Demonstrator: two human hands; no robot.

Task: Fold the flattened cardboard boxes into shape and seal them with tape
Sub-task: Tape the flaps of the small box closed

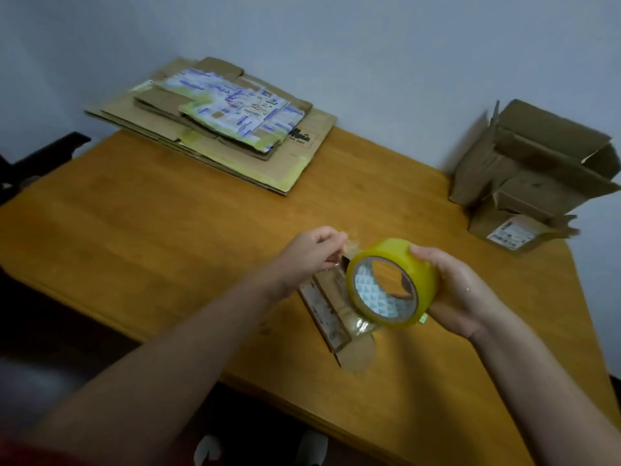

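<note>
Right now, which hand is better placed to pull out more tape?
Left: the left hand pinches the tape's free end, while the right hand grips the yellow roll over the small box.

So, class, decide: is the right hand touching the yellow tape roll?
Touching. The head view shows the right hand cupping the tape roll, fingers curled over its yellow outer face, no gap.

We see both forearms bare down to the left hand [309,253] and right hand [460,290]. A strip of red cloth [20,457] shows at the lower left corner, blurred. White shoes [208,449] show at the bottom edge, toes only.
</note>
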